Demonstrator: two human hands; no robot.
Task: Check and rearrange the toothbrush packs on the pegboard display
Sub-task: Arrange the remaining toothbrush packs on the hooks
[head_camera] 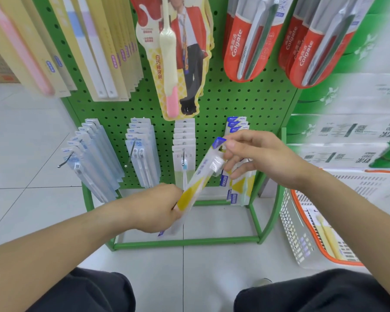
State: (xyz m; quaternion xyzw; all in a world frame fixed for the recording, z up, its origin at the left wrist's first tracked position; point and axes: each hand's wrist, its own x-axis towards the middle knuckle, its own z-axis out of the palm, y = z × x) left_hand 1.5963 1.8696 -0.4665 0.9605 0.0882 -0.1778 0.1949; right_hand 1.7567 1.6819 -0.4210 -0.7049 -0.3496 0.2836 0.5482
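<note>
While the person crouches before the green pegboard (234, 95), we note one toothbrush pack (200, 174), white with a blue top corner and a yellow patch lower down, held slantwise between both hands in front of the board's bottom row. The left hand (158, 210) grips the pack's lower end, fingers curled round it beneath the yellow patch. The right hand (259, 154) pinches the pack's upper end near the blue corner, thumb and fingertips closed on it, the remaining fingers loosely bent.

Just behind the right hand we see more packs of the same blue, white and yellow kind (236, 127) hanging on the rightmost lower peg. To their left hang a row of white packs (184, 140), then two rows of pale blue packs (140, 140) and (92, 143), each on its own hook.

In the upper row we record red Colgate packs (245, 48) at right, a yellow card with a cream and pink brush (169, 64) at centre, and long cream packs (113, 48) at left. A white basket with an orange rim (306, 221) stands on the tiled floor (32, 154), right of the rack; what lies inside it we cannot tell.
</note>
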